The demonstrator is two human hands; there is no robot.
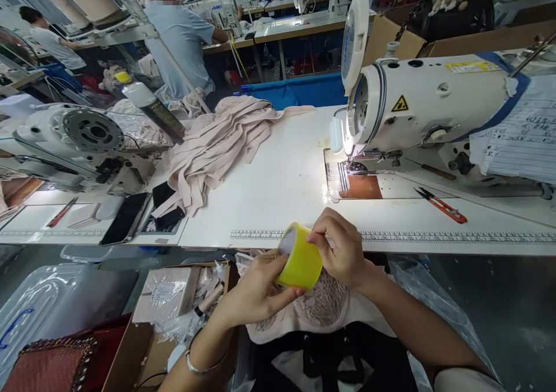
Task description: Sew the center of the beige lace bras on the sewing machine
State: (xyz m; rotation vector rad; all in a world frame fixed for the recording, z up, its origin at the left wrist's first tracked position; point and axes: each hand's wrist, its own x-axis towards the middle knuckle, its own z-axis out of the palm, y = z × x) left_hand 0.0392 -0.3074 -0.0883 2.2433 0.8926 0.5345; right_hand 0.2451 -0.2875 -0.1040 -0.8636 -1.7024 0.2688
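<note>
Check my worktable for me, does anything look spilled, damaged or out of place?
Nothing looks spilled or damaged, the yellow roll included. The beige fabric is merely untidy: it lies heaped on the white tabletop, one strip trailing over a dark flat item.

On the white worktable [286, 186]: a beige fabric pile [221, 140], a sewing machine [419, 99] and orange snips [443, 206].

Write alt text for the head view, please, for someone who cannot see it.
The left hand holds a yellow tape roll while the right hand touches its rim, above a lace garment. Behind, a white table bears a sewing machine at right and piled beige fabric at left.
</note>
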